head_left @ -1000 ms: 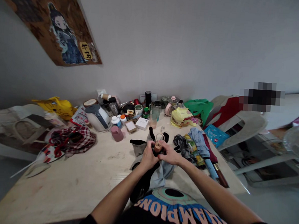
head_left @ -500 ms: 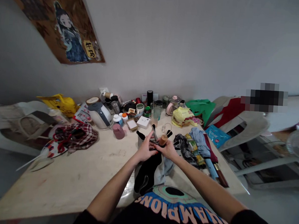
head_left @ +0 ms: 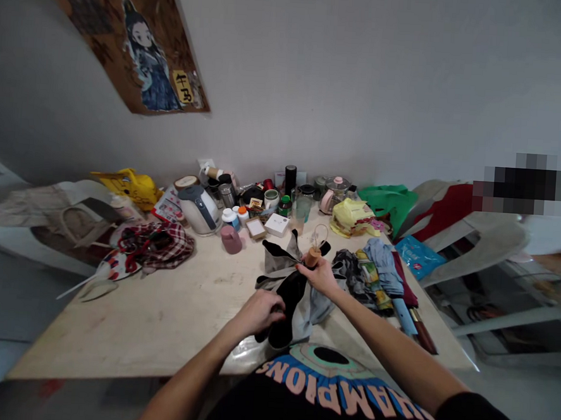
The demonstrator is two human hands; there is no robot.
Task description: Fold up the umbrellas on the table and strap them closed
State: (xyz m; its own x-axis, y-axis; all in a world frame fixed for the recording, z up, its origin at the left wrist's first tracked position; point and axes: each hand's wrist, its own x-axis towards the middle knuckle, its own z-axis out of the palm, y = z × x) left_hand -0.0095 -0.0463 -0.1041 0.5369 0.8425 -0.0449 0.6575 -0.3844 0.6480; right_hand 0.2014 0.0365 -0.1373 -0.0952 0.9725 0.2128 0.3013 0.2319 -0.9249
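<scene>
A folding umbrella [head_left: 304,306] with loose grey and black cloth hangs in creased flaps over the table's front edge, close to my body. My right hand [head_left: 321,277] is closed around it just below its wooden handle [head_left: 312,257], which points away from me and has a thin cord loop. Lower down on the left, my left hand [head_left: 261,311] has its fingers curled on the edge of a black flap. The fingertips of that hand are partly hidden by the cloth.
Several folded umbrellas [head_left: 385,273] lie to the right. A kettle [head_left: 199,210], a pink cup [head_left: 232,239], bottles and a white box [head_left: 276,225] stand along the back. Checked cloth [head_left: 171,246] lies left on the table [head_left: 160,317]. A person sits at the far right.
My left hand has come away from beside the handle and down toward me onto a lower flap. The flaps have spread apart. My right hand stays by the handle; the view has shifted slightly.
</scene>
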